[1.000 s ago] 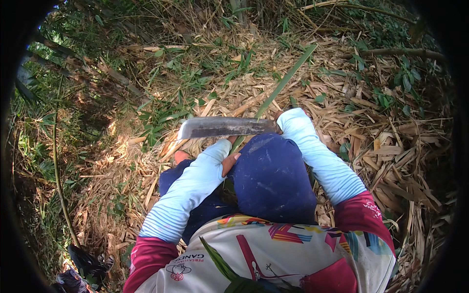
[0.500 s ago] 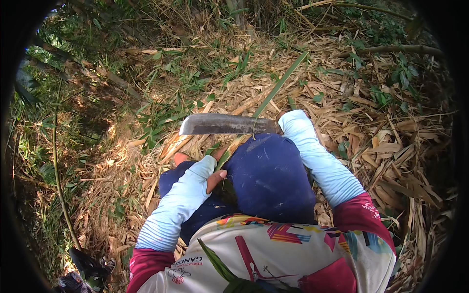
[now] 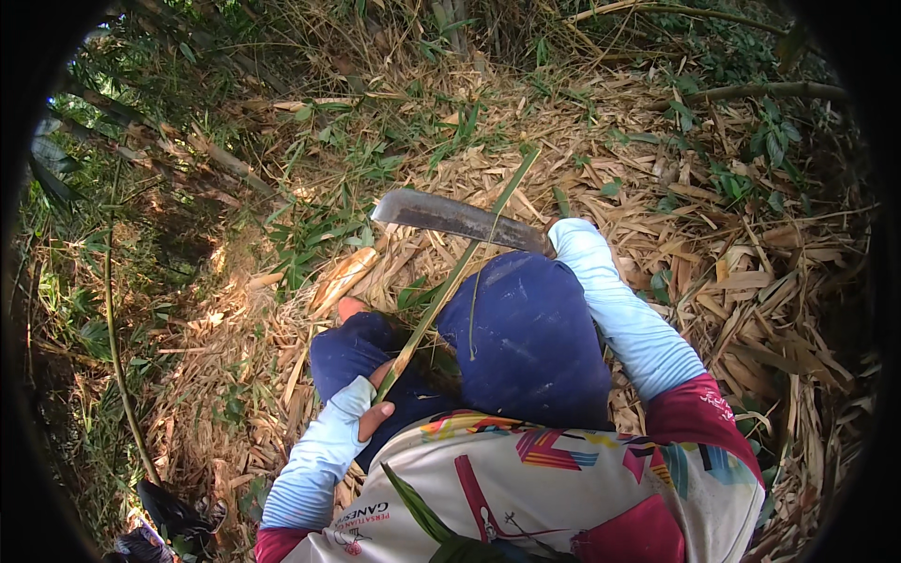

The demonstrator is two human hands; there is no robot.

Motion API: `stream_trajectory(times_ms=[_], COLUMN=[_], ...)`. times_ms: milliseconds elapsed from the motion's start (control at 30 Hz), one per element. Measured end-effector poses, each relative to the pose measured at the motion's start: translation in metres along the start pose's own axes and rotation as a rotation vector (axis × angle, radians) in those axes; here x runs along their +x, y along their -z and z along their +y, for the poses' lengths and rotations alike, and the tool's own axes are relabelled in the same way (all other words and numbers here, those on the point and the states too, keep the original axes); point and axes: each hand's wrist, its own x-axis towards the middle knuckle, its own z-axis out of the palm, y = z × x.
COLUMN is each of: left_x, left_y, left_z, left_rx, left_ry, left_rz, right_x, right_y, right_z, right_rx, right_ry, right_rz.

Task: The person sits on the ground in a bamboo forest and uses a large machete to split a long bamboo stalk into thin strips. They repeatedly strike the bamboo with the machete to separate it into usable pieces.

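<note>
My left hand (image 3: 378, 399) is closed round the lower end of a long, narrow green strip (image 3: 437, 302), which looks like split bamboo, close to my lap. The strip slants up and away to the right, over the gap between my knees, and crosses the machete (image 3: 450, 217). A thin fibre hangs from it over my right knee. My right hand (image 3: 557, 230), mostly hidden by its pale blue sleeve, grips the machete's handle just beyond that knee. The wide, dark blade points left with its tip slightly raised. Whether its edge bites into the strip I cannot tell.
Dry bamboo leaves and chips (image 3: 648, 225) cover the ground around me. Green shoots (image 3: 305, 239) grow ahead to the left. A thin upright stem (image 3: 114, 328) stands at the left, and a fallen branch (image 3: 779, 91) lies far right. Dark items (image 3: 174, 516) rest at the lower left.
My left hand has drawn back toward my lap, pulling the strip with it, so its far end is nearer. The machete has shifted slightly right and away, and its tip has tilted up.
</note>
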Motion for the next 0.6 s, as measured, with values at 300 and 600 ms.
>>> stream_trajectory(times_ms=[300, 600], left_x=[-0.089, -0.109], left_y=[-0.023, -0.024], left_z=[-0.043, -0.069], left_rx=[-0.353, -0.67], left_ry=[0.17, 0.199], left_rz=[0.054, 0.28], right_x=[0.031, 0.069], right_y=[-0.029, -0.089], right_z=[0.031, 0.077], right_rx=[0.248, 0.541], right_ry=[-0.063, 0.11], right_rz=[0.129, 0.57])
